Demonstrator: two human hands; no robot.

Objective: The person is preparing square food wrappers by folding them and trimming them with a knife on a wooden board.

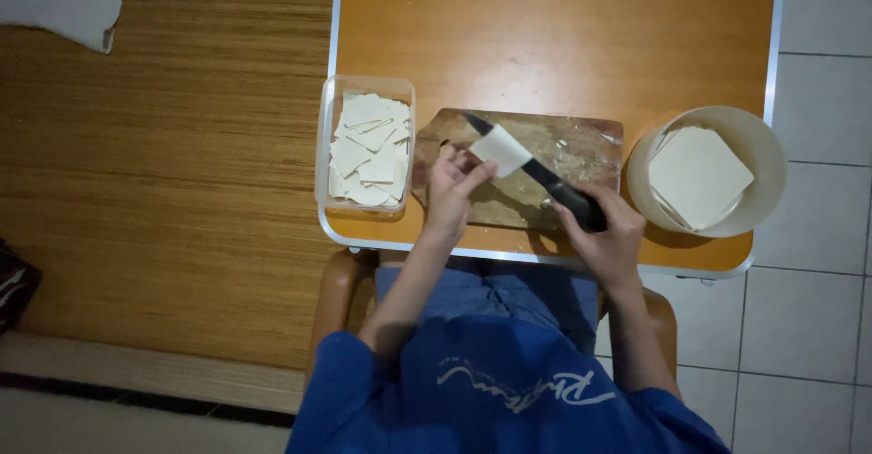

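Seen from above, a person in a blue shirt sits at a small orange bench [563, 27] with both hands over a wooden cutting board [581, 150]. The right hand [607, 236] is closed around the black handle of a knife [545, 177], whose blade runs up and away from that hand towards the far left corner of the board. The left hand [451, 186] pinches a pale, thin square of dough sheet [500, 148] between its fingertips, holding it just beyond the hand and right against the knife blade; whether the sheet rests on the blade or only beside it is hard to tell.

Just to the outside of the left hand stands a clear rectangular plastic tub [324, 145] holding a loose pile of cut pieces [368, 150] of the same pale sheet. To the outside of the right hand, near the bench's edge, sits a round cream bowl [758, 145] with a stack of whole square sheets [698, 175] inside. Below the bench lie a woven mat on the left-hand side and pale floor tiles on the right-hand side.
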